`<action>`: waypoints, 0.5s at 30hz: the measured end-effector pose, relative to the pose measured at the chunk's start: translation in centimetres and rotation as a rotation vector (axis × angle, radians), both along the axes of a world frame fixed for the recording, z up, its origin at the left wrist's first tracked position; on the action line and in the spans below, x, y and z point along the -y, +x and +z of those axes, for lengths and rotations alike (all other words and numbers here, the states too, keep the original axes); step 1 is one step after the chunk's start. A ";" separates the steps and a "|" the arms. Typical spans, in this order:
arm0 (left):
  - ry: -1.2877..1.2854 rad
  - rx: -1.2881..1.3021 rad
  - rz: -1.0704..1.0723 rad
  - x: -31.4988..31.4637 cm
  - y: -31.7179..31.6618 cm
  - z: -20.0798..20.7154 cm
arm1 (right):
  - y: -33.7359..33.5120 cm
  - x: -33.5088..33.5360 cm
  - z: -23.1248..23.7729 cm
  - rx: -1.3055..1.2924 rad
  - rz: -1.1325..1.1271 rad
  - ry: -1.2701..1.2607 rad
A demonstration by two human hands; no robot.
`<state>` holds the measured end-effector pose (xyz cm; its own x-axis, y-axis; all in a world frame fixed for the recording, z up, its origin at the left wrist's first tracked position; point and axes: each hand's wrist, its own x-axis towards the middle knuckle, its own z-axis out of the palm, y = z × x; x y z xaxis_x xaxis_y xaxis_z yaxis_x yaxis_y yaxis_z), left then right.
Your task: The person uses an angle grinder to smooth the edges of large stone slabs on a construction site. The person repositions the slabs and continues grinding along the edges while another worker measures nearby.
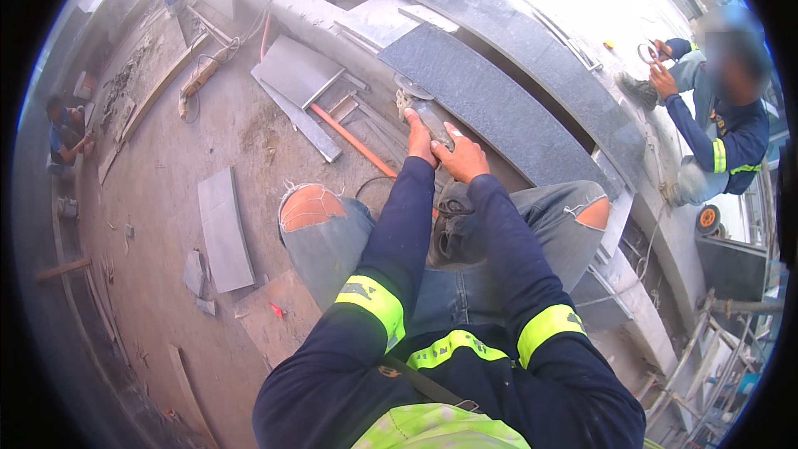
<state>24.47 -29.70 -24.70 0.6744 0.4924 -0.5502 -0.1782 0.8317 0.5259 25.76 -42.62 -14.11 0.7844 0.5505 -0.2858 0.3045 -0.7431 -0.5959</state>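
I crouch over a dark grey stone slab lying on the dusty floor. Both hands grip a grey angle grinder at the slab's near left edge. My left hand holds its side by the disc guard. My right hand wraps the rear of its body. The round disc sits against the slab's edge. My knees, in torn jeans, spread to either side below the tool.
An orange hose and grey stone offcuts lie to my left. A curved dark stone band runs behind the slab. A person in blue workwear squats at right, another person sits far left. Scaffold tubes stand lower right.
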 end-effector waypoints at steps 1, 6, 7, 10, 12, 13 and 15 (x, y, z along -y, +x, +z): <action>-0.003 -0.011 -0.001 0.1 -0.1 -0.1 | -0.2 0.0 0.0 -0.005 0.004 -0.002; -0.023 -0.057 -0.038 1.4 -0.3 0.9 | -0.2 1.2 -0.2 0.000 -0.027 -0.026; -0.015 -0.057 -0.029 1.2 -0.6 0.7 | -0.4 1.1 0.0 -0.005 -0.021 -0.023; 0.004 -0.053 -0.014 1.0 -0.8 0.5 | -0.9 1.0 0.4 -0.004 -0.011 -0.013; 0.006 -0.044 -0.019 1.5 -0.8 0.6 | -0.9 1.4 0.4 -0.004 -0.017 -0.018; 0.008 -0.045 -0.022 1.4 -0.9 0.5 | -1.0 1.5 0.5 -0.007 -0.015 -0.017; 0.011 -0.046 -0.027 1.2 -1.1 0.2 | -1.2 1.3 0.7 -0.008 -0.009 -0.011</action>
